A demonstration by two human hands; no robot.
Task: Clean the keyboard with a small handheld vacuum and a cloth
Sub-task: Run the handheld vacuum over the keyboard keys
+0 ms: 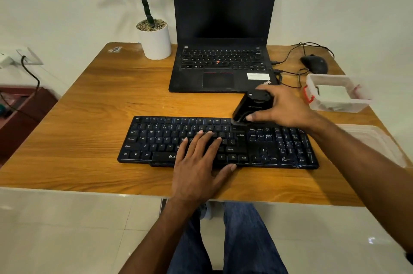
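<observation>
Keyboard point(219, 143), black full-size, lies flat on the wooden desk point(93, 99), near its front edge, just in front of the laptop point(223, 34). Small handheld vacuum point(251, 107), black, sits tilted w/ its nozzle down on the kbd's top row, right of the F-keys. Right hand point(281, 107) grips it, fingers wrapped over the body, thumb along the near side. Left hand point(201, 162) lies flat on the middle keys, fingers straight, thumb out at the front edge, holding the board steady.

Step in hand looks like the vacuum pass, prob early: nozzle is only at the top row. Next move likely calls for dragging the nozzle along the rows w/ light pressure, left hand shifting off uncleaned keys. Cloth wipe not yet done; no cloth clearly seen, maybe inside the clear box point(335, 92) at right, can't tell.

Count: 1 keyboard, 1 vacuum, 1 laptop, 1 mouse point(314, 64), 1 potted plant point(154, 37), 1 clear box, 2 hands
</observation>
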